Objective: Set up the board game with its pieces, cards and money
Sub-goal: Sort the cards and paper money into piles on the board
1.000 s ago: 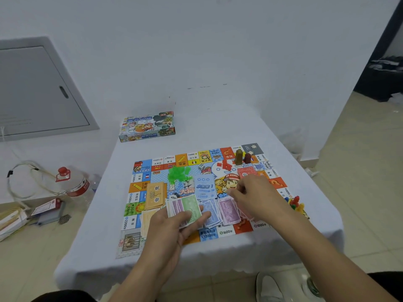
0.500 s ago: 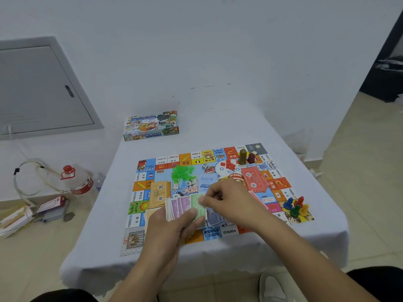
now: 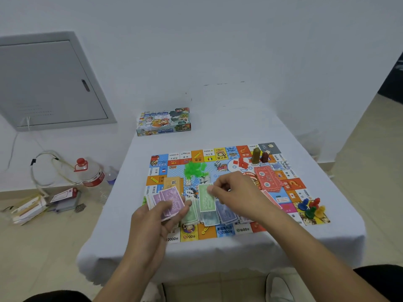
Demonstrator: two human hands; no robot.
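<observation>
Paper money is what both hands are working with: thin, light, floppy notes that slide over one another easily, so by my judgement each is best pinched at a short edge and laid flat rather than dropped. Going from the left of the frame, the left hand (image 3: pixel 162 216) grips a fan of purple notes (image 3: pixel 169 199), at least three faces showing, thumb curled across them, at the lower left edge of the board (image 3: pixel 239 153). Just right of it, the right hand (image 3: pixel 237 192) pinches one green note (image 3: pixel 206 198) by its top edge between thumb and fingertips, above sorted piles of green and blue notes (image 3: pixel 209 216) lying on the board's near side; how many notes each pile holds cannot be told. Higher up lie a tan card deck (image 3: pixel 173 184), a heap of green plastic pieces (image 3: pixel 195 168) too jumbled to count, one die (image 3: pixel 217 164), and a red card deck (image 3: pixel 267 179). At the far right, four pawns (image 3: pixel 310 207) stand together: blue, red, green, yellow.
</observation>
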